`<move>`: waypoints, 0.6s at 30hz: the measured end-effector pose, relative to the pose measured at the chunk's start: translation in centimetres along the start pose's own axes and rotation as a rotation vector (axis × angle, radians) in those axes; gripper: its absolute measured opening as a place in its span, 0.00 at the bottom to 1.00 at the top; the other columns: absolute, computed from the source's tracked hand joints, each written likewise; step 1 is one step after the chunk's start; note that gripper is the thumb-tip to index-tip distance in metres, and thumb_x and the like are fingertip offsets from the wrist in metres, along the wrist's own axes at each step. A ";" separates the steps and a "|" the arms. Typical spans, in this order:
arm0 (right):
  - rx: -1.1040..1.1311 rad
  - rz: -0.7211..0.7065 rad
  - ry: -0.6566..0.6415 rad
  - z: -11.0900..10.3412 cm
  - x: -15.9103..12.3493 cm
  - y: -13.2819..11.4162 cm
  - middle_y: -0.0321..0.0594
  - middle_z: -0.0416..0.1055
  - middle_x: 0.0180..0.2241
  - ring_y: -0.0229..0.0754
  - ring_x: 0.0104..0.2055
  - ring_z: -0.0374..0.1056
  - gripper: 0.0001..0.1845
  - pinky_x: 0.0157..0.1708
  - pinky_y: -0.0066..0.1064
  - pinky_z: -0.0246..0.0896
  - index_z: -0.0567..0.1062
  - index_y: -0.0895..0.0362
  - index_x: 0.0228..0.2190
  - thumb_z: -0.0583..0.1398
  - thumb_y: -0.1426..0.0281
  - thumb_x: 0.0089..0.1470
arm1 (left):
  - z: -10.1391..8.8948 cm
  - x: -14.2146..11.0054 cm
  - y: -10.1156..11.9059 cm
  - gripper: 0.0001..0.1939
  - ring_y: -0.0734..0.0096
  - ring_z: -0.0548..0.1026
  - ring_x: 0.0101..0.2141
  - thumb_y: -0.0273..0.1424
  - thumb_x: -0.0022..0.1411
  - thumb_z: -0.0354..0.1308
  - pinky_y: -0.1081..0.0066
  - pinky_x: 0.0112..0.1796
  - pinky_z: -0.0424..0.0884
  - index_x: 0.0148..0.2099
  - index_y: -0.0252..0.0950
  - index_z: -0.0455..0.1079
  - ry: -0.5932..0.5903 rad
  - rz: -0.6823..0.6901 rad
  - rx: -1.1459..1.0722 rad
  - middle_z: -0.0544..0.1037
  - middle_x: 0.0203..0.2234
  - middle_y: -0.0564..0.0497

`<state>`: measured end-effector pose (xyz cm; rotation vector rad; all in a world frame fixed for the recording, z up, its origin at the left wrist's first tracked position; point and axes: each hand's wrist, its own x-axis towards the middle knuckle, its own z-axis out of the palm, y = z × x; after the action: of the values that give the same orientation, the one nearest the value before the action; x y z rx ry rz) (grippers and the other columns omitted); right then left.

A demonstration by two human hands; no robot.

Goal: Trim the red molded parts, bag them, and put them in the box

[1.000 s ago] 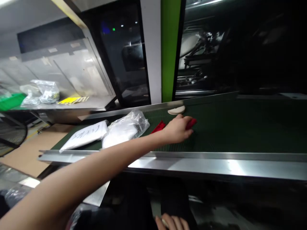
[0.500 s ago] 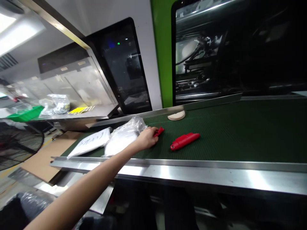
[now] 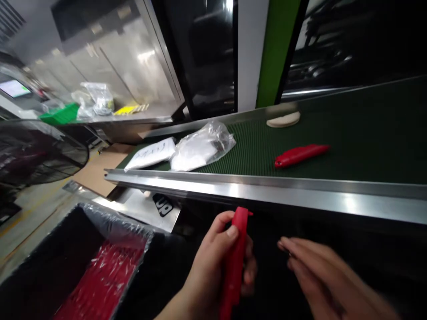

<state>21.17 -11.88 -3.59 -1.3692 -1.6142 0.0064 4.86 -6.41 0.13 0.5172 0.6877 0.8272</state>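
Note:
My left hand [image 3: 213,258] is wrapped round a long red plastic part [image 3: 236,262], held upright in front of the conveyor with the thumb on its face. To the right, my right hand [image 3: 327,271] has its fingers pressed together; something small and dark may be at the fingertips, but blur hides what it is. It is apart from the part in my left hand. A second red plastic part [image 3: 302,154] lies on the green ribbed conveyor belt [image 3: 253,155]. Behind it, a pale rounded piece [image 3: 283,120] sits by the far rail.
Clear plastic bags with white contents [image 3: 200,149] and a white packet with writing [image 3: 151,153] lie on the belt's left. A metal rail [image 3: 267,191] edges the belt. At lower left stands a plastic-lined bin [image 3: 133,271] with red parts inside. A fan [image 3: 43,151] is farther left.
My left hand has drawn back from the belt with a red plastic part in it. My right hand has come into view. The camera has tilted down and left, showing the bin.

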 end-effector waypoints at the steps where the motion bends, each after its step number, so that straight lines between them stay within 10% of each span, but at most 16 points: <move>1: 0.005 -0.041 -0.047 -0.2 0.7 -0.4 0.36 0.72 0.45 0.35 0.45 0.70 0.16 0.48 0.24 0.62 0.74 0.53 0.47 0.56 0.79 0.59 | -0.8 -0.5 -1.0 0.11 0.80 0.65 0.16 0.39 0.65 0.51 0.83 0.15 0.61 0.46 0.40 0.59 -0.015 -0.007 -0.024 0.69 0.26 0.54; 13: 0.035 -0.179 -0.360 1.6 2.2 -4.8 0.42 0.70 0.47 0.38 0.48 0.67 0.19 0.47 0.32 0.65 0.71 0.58 0.50 0.54 0.81 0.58 | -4.6 -5.0 -2.6 0.08 0.74 0.70 0.24 0.34 0.64 0.51 0.80 0.16 0.67 0.40 0.35 0.65 0.083 0.034 -0.215 0.74 0.35 0.47; 18: -0.010 -0.227 -0.405 2.5 1.9 -5.7 0.43 0.71 0.47 0.40 0.47 0.67 0.19 0.47 0.36 0.63 0.71 0.58 0.50 0.55 0.80 0.58 | -5.5 -5.4 -2.9 0.12 0.77 0.64 0.16 0.39 0.63 0.51 0.81 0.13 0.63 0.40 0.36 0.66 0.071 -0.010 -0.236 0.72 0.22 0.49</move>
<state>15.47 -11.18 -0.53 -1.2378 -2.1035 0.1488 -0.38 -11.56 -3.62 0.2722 0.6466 0.9077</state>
